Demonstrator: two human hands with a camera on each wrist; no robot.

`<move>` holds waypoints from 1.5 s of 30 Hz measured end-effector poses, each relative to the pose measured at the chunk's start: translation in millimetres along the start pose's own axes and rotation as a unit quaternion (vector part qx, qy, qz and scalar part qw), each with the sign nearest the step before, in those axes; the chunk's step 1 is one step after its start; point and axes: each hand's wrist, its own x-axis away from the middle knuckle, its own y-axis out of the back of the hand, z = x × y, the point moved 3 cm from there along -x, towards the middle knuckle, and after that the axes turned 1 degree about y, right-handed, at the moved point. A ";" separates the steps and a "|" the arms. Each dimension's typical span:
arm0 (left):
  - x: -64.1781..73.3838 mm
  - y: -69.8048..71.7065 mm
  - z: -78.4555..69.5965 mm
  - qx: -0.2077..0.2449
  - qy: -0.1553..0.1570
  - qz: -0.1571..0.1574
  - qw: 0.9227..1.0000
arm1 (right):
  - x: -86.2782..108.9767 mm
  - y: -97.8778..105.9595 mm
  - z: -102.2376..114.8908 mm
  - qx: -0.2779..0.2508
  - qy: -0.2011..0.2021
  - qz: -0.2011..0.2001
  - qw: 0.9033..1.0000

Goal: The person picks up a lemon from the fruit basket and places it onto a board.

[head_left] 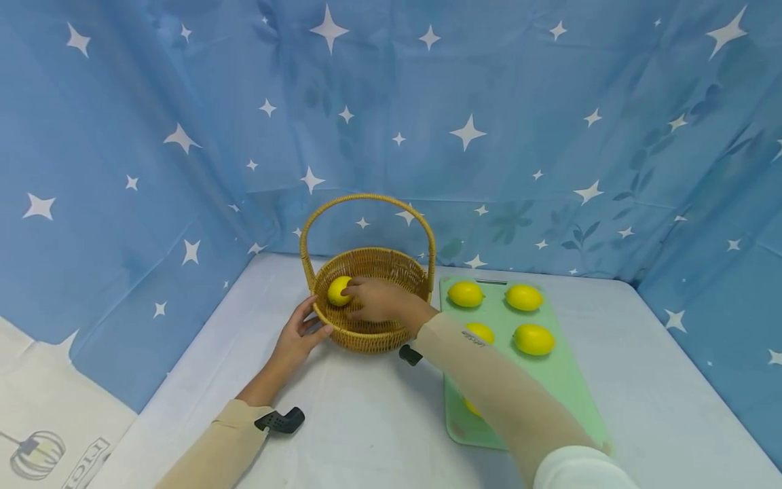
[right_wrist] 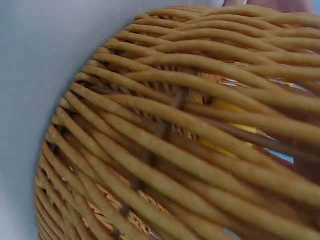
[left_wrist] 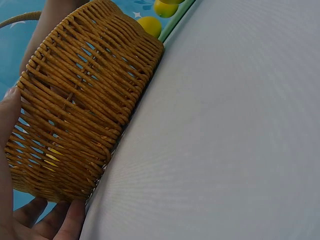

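Observation:
A wicker basket [head_left: 363, 343] with a tall arched handle stands on the white-covered table. My left hand [head_left: 297, 339] holds its near left side, the thumb at the rim and the other fingers [left_wrist: 70, 220] against the outer wall low down. Inside, a yellow lemon [head_left: 338, 291] lies by the left wall. My right hand [head_left: 381, 300] reaches into the basket from the right, its fingertips at the lemon's right side and the thumb side spread apart from it. In the right wrist view the basket's weave [right_wrist: 150, 125] hides most of that hand and the lemon.
Right of the basket lies a green cutting board [head_left: 552, 387]. Several lemons rest on it, including a far-right one [head_left: 524, 297] and a nearer one [head_left: 534, 339]; my right forearm covers some partly. A blue star-patterned curtain [head_left: 391, 136] surrounds the table's back and sides.

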 end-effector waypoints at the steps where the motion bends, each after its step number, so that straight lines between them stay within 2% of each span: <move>1: 0.2 -0.5 -1.4 0.002 0.000 0.003 1.000 | -1.6 -1.4 -0.6 0.005 -0.001 0.000 1.000; 6: 3.9 -3.9 -17.7 0.008 -0.001 0.015 1.000 | -8.8 -5.5 -3.5 0.014 -0.010 0.000 1.000; 9: 5.4 -5.3 -22.6 0.010 -0.004 0.016 1.000 | -11.6 -6.0 -3.4 0.005 -0.014 0.003 1.000; 16: -1.2 -3.9 -2.6 0.007 -0.008 0.006 1.000 | -17.1 -6.5 0.6 -0.017 -0.015 -0.010 1.000; 19: -2.4 -3.6 -0.2 0.007 -0.014 0.004 1.000 | -18.6 -6.1 1.8 -0.011 -0.018 -0.025 0.999; 24: -1.7 -2.5 -3.7 0.009 -0.007 0.006 1.000 | -20.7 -9.6 3.3 0.001 -0.011 -0.038 0.999; 31: 6.2 -4.0 -24.5 0.018 -0.007 0.014 1.000 | -22.1 -11.7 8.2 -0.011 0.001 -0.035 0.999; 38: 7.4 -3.0 -25.0 0.008 -0.001 0.011 1.000 | -23.4 -17.7 9.2 0.001 0.001 -0.023 1.000; 45: 7.6 -1.9 -23.5 0.014 0.002 0.012 1.000 | -25.0 -18.6 7.9 -0.020 -0.012 -0.021 1.000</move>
